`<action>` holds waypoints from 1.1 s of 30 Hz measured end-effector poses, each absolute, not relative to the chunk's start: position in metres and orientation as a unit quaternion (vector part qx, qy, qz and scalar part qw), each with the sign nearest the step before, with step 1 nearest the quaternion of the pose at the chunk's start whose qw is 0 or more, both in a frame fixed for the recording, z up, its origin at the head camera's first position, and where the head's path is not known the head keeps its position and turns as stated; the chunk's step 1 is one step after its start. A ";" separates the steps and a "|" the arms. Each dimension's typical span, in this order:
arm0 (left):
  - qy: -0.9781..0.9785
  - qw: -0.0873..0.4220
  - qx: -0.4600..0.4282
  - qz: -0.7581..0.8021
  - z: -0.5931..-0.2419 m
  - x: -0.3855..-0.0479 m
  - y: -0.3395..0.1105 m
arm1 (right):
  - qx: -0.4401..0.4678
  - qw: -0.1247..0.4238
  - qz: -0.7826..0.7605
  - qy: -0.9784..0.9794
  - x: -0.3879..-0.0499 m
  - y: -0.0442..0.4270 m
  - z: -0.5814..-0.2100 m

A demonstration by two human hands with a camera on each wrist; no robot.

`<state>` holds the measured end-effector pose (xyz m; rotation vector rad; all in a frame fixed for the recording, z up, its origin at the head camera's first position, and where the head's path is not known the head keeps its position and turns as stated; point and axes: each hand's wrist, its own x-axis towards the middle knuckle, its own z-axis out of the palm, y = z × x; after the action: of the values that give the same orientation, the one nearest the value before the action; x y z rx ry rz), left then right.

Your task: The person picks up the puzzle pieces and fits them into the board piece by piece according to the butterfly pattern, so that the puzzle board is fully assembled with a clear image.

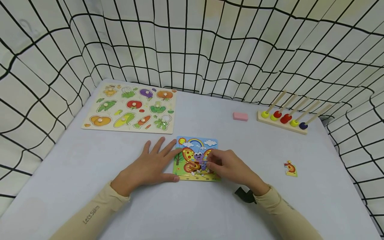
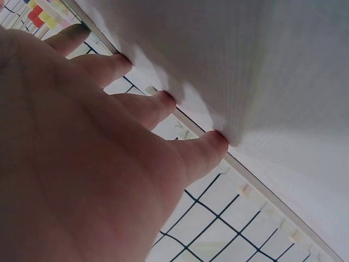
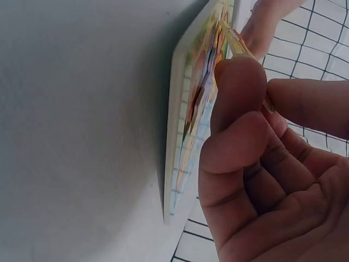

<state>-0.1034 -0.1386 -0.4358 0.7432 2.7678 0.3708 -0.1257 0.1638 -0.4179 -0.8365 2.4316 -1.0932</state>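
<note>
A small butterfly jigsaw board lies in the middle of the white table, with a rainbow and sun printed along its top. My left hand rests flat and spread at the board's left side, thumb and index fingertip at its edge. In the left wrist view, straight fingers reach down to the table. Over the right half of the board, my right hand pinches a jigsaw piece between thumb and fingers. The right wrist view shows that piece tilted above the board; its printed face is mostly hidden.
A loose jigsaw piece lies to the right. Behind on the left is a vegetable peg puzzle. A pink block and a bead stacker with upright pegs stand back right. Black wire grid encloses the table.
</note>
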 end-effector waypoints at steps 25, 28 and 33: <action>0.950 0.124 0.257 0.128 -0.436 -0.104 -0.139 | -0.277 0.186 -0.373 0.866 -0.126 0.144 -0.423; 0.950 0.124 0.257 0.127 -0.436 -0.104 -0.139 | -0.271 0.184 -0.365 0.871 -0.128 0.142 -0.424; 0.950 0.125 0.259 0.125 -0.436 -0.104 -0.139 | -0.267 0.185 -0.352 0.878 -0.128 0.140 -0.424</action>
<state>-0.1045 -0.1390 -0.4356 0.7551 2.7674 0.3654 -0.1284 0.1403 -0.4237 -0.7529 2.4732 -0.9915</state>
